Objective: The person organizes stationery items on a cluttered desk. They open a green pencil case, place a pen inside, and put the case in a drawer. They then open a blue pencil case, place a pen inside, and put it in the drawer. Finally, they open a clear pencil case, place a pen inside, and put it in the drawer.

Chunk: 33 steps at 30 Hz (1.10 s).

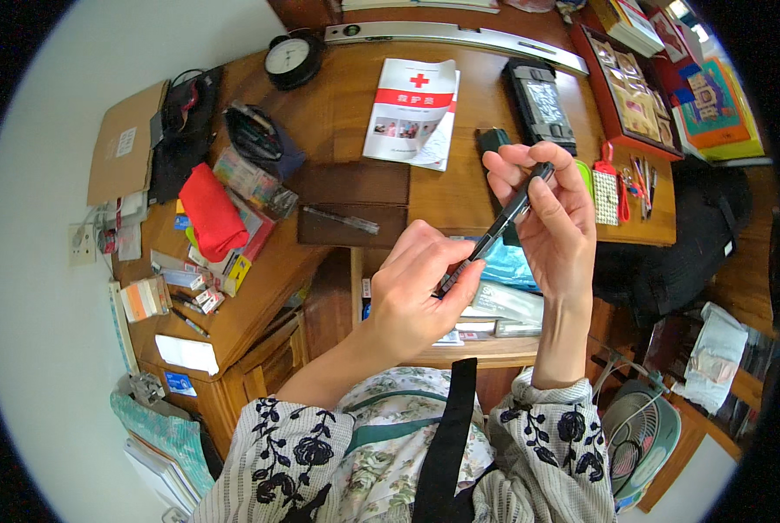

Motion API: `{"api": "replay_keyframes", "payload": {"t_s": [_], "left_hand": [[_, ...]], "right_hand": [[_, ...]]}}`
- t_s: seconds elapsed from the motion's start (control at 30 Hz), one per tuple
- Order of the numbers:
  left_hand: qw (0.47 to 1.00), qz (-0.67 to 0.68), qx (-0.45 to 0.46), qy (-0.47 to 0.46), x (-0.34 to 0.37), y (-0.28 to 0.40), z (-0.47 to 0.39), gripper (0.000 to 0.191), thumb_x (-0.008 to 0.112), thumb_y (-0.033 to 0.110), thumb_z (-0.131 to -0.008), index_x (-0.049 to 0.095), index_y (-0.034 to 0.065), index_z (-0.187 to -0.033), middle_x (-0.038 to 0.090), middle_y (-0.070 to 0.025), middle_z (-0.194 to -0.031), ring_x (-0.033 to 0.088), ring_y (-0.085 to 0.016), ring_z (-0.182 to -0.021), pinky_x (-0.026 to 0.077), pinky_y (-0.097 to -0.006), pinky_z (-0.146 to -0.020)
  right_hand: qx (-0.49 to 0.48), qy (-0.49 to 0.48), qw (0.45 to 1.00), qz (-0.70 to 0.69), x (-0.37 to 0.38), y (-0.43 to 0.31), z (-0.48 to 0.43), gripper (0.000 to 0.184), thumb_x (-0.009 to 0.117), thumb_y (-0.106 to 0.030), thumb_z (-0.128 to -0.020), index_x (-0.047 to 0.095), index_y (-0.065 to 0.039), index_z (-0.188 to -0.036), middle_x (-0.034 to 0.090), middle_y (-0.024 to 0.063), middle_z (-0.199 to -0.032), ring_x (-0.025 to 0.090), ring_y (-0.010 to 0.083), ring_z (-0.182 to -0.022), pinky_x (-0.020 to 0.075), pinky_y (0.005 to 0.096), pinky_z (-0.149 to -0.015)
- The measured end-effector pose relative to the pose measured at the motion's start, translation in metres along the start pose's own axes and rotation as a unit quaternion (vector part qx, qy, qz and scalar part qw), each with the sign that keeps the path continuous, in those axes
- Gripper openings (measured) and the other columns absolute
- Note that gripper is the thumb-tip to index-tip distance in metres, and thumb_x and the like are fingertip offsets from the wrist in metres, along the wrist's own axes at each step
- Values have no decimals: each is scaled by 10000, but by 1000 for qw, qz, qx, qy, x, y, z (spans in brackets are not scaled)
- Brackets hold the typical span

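Note:
A black capped pen (498, 229) is held slantwise between both hands above an open drawer. My left hand (422, 287) pinches its lower end between thumb and fingers. Around the upper end, my right hand (547, 209) has its thumb and fingers closed, its palm partly turned to the camera. Beneath the hands, the wooden drawer (481, 353) holds a blue plastic pouch (511, 265) and a clear pen case (507, 302). A clear pen (341, 220) lies on a dark brown mat (354, 189) left of the hands. Behind them is a booklet with a red cross (412, 111).
An open pencil case (259, 140), a red cloth pouch (213, 212) and small packets cover the left side. A dial clock (292, 60) and a long spirit level (455, 34) are at the back. A grey-black case (540, 104) and a red box (625, 91) stand right.

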<state>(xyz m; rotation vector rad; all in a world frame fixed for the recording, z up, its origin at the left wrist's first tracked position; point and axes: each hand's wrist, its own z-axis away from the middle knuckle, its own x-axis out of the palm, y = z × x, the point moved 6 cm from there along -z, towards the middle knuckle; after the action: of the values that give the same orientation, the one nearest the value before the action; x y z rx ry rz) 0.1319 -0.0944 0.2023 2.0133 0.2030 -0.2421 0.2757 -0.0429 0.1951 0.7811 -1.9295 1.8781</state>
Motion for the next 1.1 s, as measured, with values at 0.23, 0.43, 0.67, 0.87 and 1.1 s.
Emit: {"api": "replay_keyframes", "payload": {"t_s": [0.23,0.43,0.67,0.87,1.1], "left_hand": [[933,177,-305,69,-42,-83,42,122,668,90,-858,626,2,-932,611,5,-776,537,-22,-684,429,-175,-573],[922,-36,-303,238,-153,-176,39,149,629,158,-879,616,18,-830,593,9,-687,517,-56,-592,392,-208,-515],[859,-323,-282,280,-205,-226,-28,316,660,261,-781,614,-49,-749,644,-168,-661,648,-286,-650,494,-373,-636],[859,-388,-271,196,-200,-247,-57,231,635,180,-787,551,-7,-895,629,-203,-786,608,-406,-782,473,-470,-697],[824,-552,-15,125,-219,-308,-111,413,591,70,-726,584,8,-1134,603,-204,-1092,516,-353,-1099,396,-428,-940]], "right_hand": [[85,106,984,117,-11,62,-3,538,518,-228,-967,295,-66,-1429,426,157,-1375,493,259,-1210,392,367,-1026],[225,39,954,193,-18,113,12,281,516,-162,-968,576,23,-1171,655,94,-1020,625,142,-931,491,262,-861],[286,6,925,251,-9,147,17,249,527,-131,-959,572,12,-1157,649,71,-992,603,133,-918,474,259,-842],[281,10,923,264,-10,149,19,236,521,-105,-956,569,21,-1150,648,72,-986,599,129,-907,475,254,-832],[271,35,922,274,-24,149,23,251,530,-119,-954,561,35,-1151,650,91,-1002,607,141,-931,483,258,-823]]}}
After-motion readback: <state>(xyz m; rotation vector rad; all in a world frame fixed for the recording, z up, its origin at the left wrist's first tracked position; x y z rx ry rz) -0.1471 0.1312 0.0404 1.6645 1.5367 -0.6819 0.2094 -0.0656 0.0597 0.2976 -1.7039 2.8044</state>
